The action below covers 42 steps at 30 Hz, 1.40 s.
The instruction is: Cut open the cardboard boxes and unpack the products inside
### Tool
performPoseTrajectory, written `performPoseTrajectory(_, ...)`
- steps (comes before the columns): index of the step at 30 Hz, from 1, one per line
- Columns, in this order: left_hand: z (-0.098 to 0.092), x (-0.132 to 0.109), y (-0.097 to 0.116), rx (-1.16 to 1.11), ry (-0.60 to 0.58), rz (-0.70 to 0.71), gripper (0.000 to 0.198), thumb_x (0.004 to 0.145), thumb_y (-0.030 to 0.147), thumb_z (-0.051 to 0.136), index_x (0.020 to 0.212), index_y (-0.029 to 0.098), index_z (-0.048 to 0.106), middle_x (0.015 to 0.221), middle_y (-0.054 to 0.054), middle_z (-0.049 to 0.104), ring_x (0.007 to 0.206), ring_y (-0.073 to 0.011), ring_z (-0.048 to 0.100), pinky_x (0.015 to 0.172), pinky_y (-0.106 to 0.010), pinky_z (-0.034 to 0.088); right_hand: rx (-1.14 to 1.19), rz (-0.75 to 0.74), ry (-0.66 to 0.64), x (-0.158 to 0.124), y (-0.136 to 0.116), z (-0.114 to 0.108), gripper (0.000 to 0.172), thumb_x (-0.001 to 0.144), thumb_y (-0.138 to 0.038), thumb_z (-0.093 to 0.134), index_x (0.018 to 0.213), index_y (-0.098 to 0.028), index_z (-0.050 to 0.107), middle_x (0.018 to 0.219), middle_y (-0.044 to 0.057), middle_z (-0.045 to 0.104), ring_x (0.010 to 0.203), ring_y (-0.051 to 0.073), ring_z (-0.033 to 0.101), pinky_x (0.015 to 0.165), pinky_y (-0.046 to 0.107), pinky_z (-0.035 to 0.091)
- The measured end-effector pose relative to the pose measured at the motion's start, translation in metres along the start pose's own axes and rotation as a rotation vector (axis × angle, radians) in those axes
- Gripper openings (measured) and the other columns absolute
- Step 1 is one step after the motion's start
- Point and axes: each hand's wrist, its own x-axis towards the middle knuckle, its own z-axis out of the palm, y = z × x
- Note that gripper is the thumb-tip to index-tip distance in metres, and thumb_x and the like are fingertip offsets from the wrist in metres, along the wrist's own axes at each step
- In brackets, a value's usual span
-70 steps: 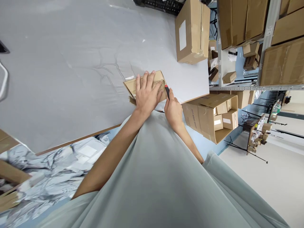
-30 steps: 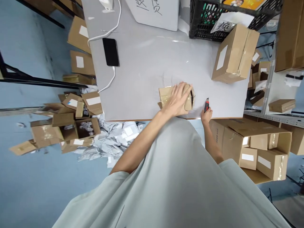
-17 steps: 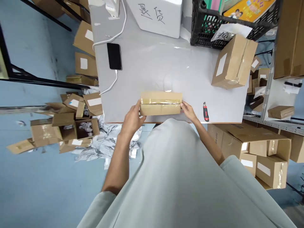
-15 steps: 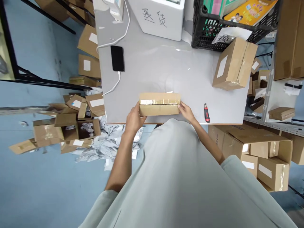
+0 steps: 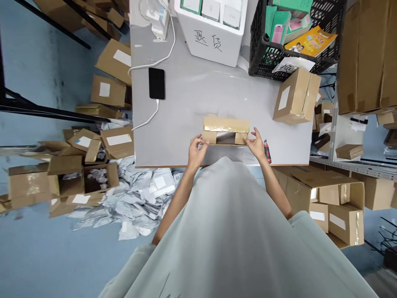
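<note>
In front of me a small cardboard box [image 5: 226, 124] lies on the grey table [image 5: 186, 99], near its front edge. Its top is parted: one flap with shiny tape stands at the far side, and two short inner flaps flank a dark gap with something greyish inside, too unclear to name. The fingers of my left hand [image 5: 196, 154] pinch the box's near left corner. At the near right corner my right hand [image 5: 256, 145] grips with thumb and fingertips, its other fingers raised. Just right of that hand lies a red and black utility knife [image 5: 267, 152].
A phone [image 5: 156, 83] on a white cable lies at left. Behind are a white foam box [image 5: 214, 45] and a black crate [image 5: 263, 54] of goods. A taped carton [image 5: 296, 97] stands at right. Opened cartons and crumpled paper [image 5: 136, 194] cover the floor at left.
The box's taped top has come apart along its seam, showing the inner flaps and gap. Both hands have shifted to its near corners. The view has moved slightly.
</note>
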Motion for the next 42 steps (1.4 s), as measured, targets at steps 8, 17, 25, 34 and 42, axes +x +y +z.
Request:
performPoseTrajectory(8,-0.010,-0.008,-0.024,-0.268,-0.020,-0.241,0.071,0.065,0.014,0.076,0.134,0.025,0.064,0.161,-0.015,0.063,0.138,-0.0289,0.071,0.102,-0.038,0.066,-0.544,-0.249,-0.154,0.032,-0.034,-0.015,0.057,0.109,-0.037,0.060,0.166,-0.028,0.061,0.183,0.015,0.041,0.118,0.034,0.078,0.114,0.059,0.061)
performPoseTrajectory(17,-0.006,-0.003,-0.033,-0.114,-0.032,-0.219,0.080,0.071,0.010,0.075,0.148,0.025,0.066,0.153,-0.014,0.072,0.087,-0.0136,0.072,0.095,-0.036,0.067,-0.777,-0.397,-0.310,0.057,-0.061,-0.024,0.069,0.104,-0.034,0.071,0.170,-0.020,0.054,0.175,0.017,0.054,0.148,0.038,0.064,0.122,0.049,0.054)
performPoseTrajectory(25,-0.001,0.006,-0.031,0.100,-0.081,-0.156,0.090,0.081,0.006,0.068,0.168,0.018,0.052,0.158,-0.020,0.067,0.108,-0.0253,0.078,0.110,-0.049,0.065,-0.618,-0.109,-0.090,0.091,-0.062,-0.017,0.054,0.117,-0.054,0.050,0.158,-0.020,0.058,0.124,0.017,0.085,0.122,0.037,0.076,0.108,0.047,0.055)
performPoseTrajectory(34,-0.007,0.006,0.003,0.519,-0.159,0.100,0.088,0.086,0.020,0.070,0.171,0.012,0.045,0.163,-0.024,0.060,0.160,-0.0464,0.050,0.135,-0.066,0.043,-0.558,-0.097,0.152,0.056,-0.059,0.028,0.076,0.113,-0.046,0.055,0.176,-0.010,0.034,0.183,0.033,0.030,0.155,0.044,0.054,0.123,0.058,0.049)
performPoseTrajectory(42,0.034,0.041,0.056,0.640,-0.132,0.196,0.089,0.087,0.018,0.071,0.170,0.007,0.042,0.181,-0.031,0.036,0.169,-0.0491,0.037,0.137,-0.066,0.037,-0.586,-0.108,0.031,-0.009,-0.047,0.056,0.089,0.102,-0.028,0.067,0.180,-0.009,0.028,0.188,0.032,0.019,0.171,0.045,0.034,0.129,0.060,0.046)
